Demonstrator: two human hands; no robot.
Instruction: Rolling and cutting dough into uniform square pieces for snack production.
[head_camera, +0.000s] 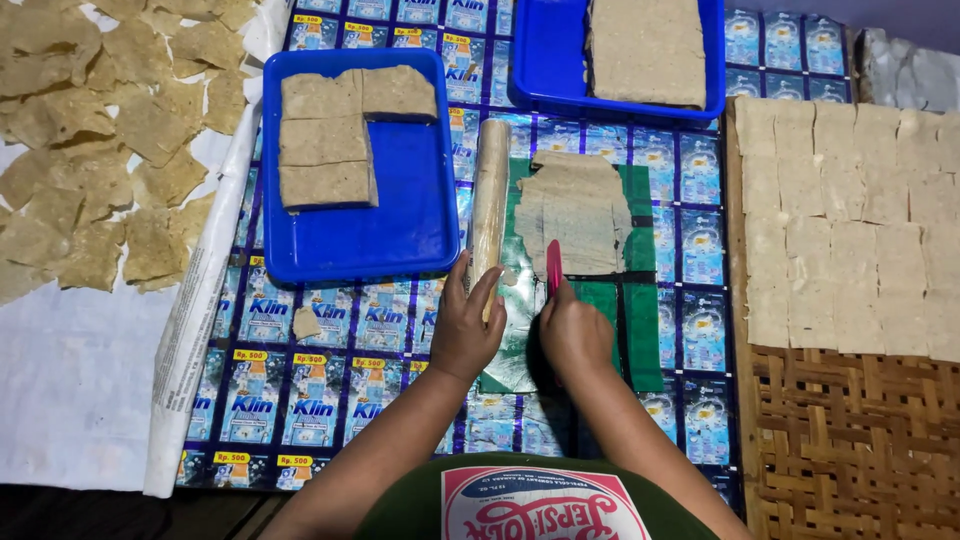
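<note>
My left hand grips the near end of a wooden rolling pin that lies lengthwise along the left edge of a green sheet. My right hand holds a thin red blade, its tip at the near edge of a flattened, rolled-out piece of beige dough spread on the green sheet.
A blue tray with several dough blocks sits to the left, a second blue tray with a large slab at the back. A woven bamboo rack on the right carries thin dough squares. Dried pieces lie on white sheeting at far left.
</note>
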